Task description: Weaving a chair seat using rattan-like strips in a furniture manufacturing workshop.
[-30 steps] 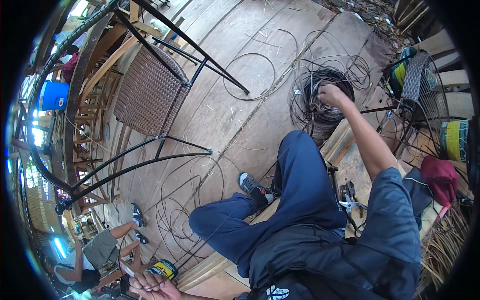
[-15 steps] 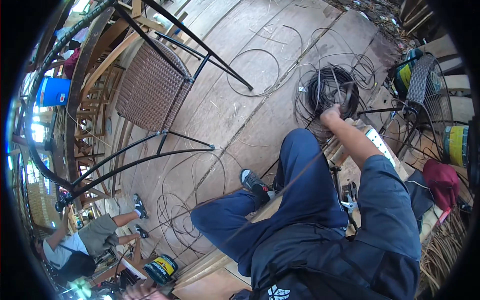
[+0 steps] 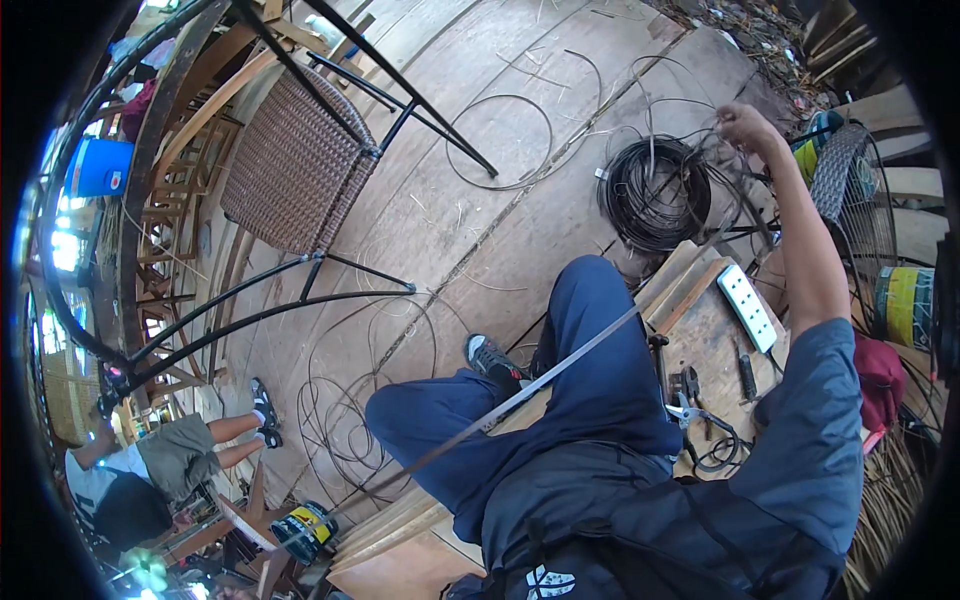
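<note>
My right hand (image 3: pixel 750 128) is raised past the far right of the coil, its fingers closed round thin dark strands. Just left of it, the bundle of dark weaving strand (image 3: pixel 655 195) lies coiled on the floor, with loose loops spilling away. A long flat strip (image 3: pixel 540 383) stretches from near the coil across my lap to the lower left. Its far end is hard to follow among the loops. My left hand is out of the picture.
A low wooden bench (image 3: pixel 700 335) at my right carries a white power strip (image 3: pixel 748 308), pliers (image 3: pixel 688 412) and cable. A chair with a woven brown seat (image 3: pixel 295 160) stands left. A person (image 3: pixel 150 470) works at the lower left near a dark tub (image 3: pixel 305 530). More strand loops (image 3: pixel 340 420) lie on the floor.
My right hand has moved from the coil up and right, drawing strands outward. The flat strip across my lap has shifted and shows more plainly. My left hand has left the lower edge.
</note>
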